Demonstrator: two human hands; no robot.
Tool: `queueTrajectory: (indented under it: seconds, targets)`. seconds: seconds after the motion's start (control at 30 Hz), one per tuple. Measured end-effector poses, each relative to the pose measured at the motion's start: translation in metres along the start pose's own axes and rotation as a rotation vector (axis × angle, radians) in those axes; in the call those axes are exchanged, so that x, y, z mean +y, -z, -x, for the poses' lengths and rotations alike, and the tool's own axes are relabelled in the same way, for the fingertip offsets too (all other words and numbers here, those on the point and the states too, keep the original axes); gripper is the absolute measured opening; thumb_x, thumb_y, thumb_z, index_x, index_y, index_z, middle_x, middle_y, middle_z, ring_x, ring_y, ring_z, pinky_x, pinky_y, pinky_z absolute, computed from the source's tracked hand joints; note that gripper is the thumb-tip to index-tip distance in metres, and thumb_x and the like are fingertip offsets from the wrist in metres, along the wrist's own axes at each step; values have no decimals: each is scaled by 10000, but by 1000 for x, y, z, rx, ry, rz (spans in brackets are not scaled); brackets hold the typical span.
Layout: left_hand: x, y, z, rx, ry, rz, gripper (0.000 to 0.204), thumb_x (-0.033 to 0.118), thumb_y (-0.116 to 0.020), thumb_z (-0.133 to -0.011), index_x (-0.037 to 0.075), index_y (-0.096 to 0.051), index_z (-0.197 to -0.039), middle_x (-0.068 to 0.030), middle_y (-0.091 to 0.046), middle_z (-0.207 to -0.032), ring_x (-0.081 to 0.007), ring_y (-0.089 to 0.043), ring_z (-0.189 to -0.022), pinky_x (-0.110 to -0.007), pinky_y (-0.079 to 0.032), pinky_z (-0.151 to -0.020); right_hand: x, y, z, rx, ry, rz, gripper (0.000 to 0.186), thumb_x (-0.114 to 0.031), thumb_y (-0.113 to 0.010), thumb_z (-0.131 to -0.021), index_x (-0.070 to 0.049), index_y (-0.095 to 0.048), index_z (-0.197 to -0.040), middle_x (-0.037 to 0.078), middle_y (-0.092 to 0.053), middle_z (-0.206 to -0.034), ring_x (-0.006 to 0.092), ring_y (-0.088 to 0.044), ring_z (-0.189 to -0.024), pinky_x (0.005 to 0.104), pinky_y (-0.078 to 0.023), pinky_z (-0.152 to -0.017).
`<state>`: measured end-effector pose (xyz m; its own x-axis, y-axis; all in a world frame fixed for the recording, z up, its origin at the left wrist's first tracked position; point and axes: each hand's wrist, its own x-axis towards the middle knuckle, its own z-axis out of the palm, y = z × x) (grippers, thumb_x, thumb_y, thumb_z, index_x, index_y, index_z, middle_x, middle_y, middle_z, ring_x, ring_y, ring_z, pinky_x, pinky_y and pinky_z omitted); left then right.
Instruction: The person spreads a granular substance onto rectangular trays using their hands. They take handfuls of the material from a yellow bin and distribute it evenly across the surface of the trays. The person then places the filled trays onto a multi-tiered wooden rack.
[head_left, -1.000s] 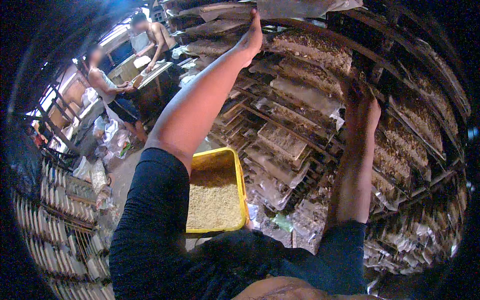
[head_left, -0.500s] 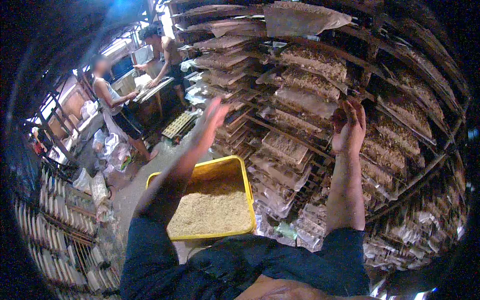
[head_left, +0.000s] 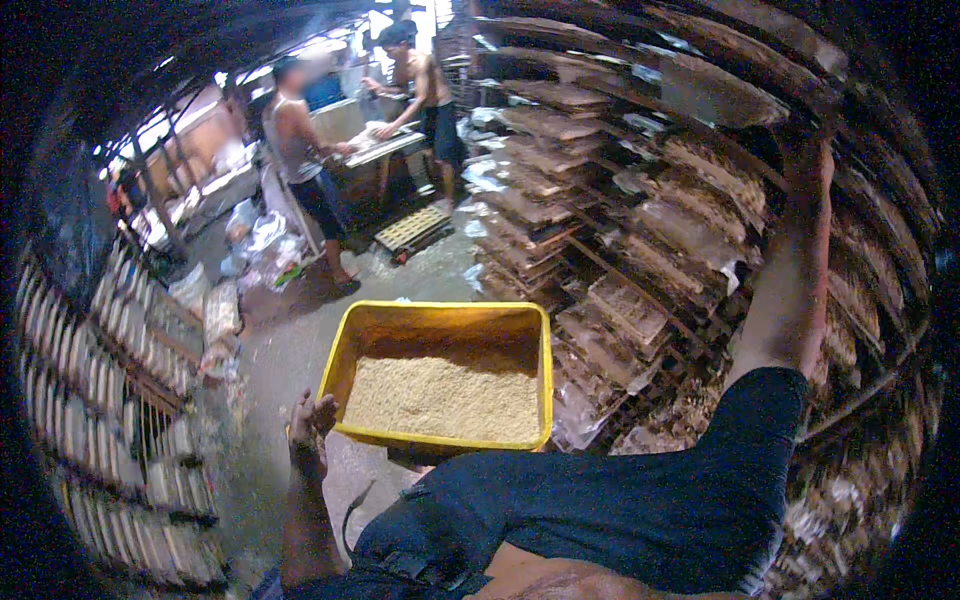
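One yellow tub [head_left: 440, 319] of granules [head_left: 440, 400], left hand [head_left: 312, 425] empty beside it; right hand [head_left: 806, 138] near racks [head_left: 628, 302], grip unclear.

No words, numbers, labels or signs can be read: not on the yellow tub [head_left: 440, 325] near the middle, the dark shirt [head_left: 620, 500], the shelves [head_left: 625, 312] on the right, or the rack [head_left: 110, 410] on the left. The plastic bags [head_left: 272, 243], far left, are too small to tell.
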<state>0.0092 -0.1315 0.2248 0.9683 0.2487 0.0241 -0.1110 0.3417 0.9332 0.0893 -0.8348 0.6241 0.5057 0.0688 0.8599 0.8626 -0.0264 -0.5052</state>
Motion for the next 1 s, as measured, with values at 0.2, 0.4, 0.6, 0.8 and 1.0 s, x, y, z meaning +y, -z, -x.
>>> queueTrajectory:
  seconds: [0.2,0.4,0.6,0.8,1.0]
  targets:
    - [4,19,43,167,19,52,692,375,-569,-889,23,-276,-1408,-104,-626,-1097,-192,-592,-998,-328,-410,-881,96,47,-60,228,-92,1539,557,-398,-644,-863,-6,-539,-1245,165,-598,-1222,255,-565,-1131,366,-473,-952]
    - [7,-1,68,110,-37,58,677,350,-582,-876,23,-297,-1396,-66,-621,-1059,-151,-573,-983,-301,-393,-889,97,47,-81,153,54,1100,505,-284,-699,-828,5,-559,-1219,163,-608,-1203,235,-578,-1096,339,-474,-937]
    - [7,-11,86,194,-10,67,717,345,-589,-863,19,-279,-1421,-48,-612,-1024,-131,-560,-952,-292,-386,-880,100,47,-81,175,156,884,473,-170,-754,-794,16,-580,-1192,160,-618,-1185,215,-591,-1060,312,-474,-921]
    - [8,-5,76,101,1,35,761,369,-592,-861,20,-244,-1440,-87,-606,-1134,-154,-559,-1001,-305,-381,-896,46,21,-56,37,134,802,359,-61,-716,-811,23,-617,-1146,154,-671,-1071,233,-626,-986,288,-482,-883]
    - [15,-24,52,5,-38,-4,654,378,-584,-877,75,-331,-1399,-98,-608,-1193,-182,-571,-1067,-292,-420,-885,33,-23,-25,499,-133,682,230,-103,-581,-901,63,-609,-1059,177,-641,-1106,258,-611,-1003,355,-487,-924]
